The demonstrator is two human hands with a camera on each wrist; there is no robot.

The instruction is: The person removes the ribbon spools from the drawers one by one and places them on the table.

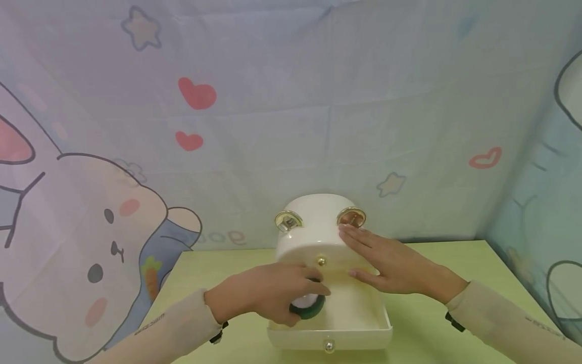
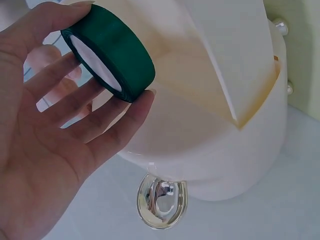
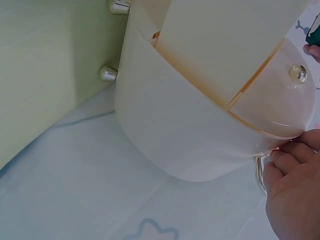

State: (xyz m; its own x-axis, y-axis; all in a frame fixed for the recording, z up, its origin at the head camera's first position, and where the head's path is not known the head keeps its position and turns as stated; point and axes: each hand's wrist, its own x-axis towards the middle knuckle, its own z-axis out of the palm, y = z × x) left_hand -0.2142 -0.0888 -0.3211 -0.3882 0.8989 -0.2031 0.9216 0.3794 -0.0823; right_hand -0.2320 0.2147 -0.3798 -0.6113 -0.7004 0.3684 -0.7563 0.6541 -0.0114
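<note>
In the head view a white rounded box (image 1: pixel 316 217) with its lower drawer (image 1: pixel 359 337) pulled out stands on the table. My left hand (image 1: pixel 273 288) holds a roll of dark green ribbon (image 2: pixel 120 52) over the left side of that drawer. Thumb and fingertips pinch the roll by its edges, as the left wrist view shows. My right hand (image 1: pixel 393 260) rests on the box's right side, fingers extended and fingertips just below the right gold-rimmed ear (image 1: pixel 351 217). In the right wrist view its fingers touch the box near the upper front with a round knob (image 3: pixel 297 74).
A second gold-rimmed ear (image 1: pixel 288 221) sticks out at the box's upper left. The drawer front carries a small shiny knob (image 1: pixel 329 346). Under the box is a light green table (image 1: pixel 218 260), with a printed cloth backdrop (image 1: pixel 273 101) close behind. Short metal feet (image 3: pixel 107 73) show under the box.
</note>
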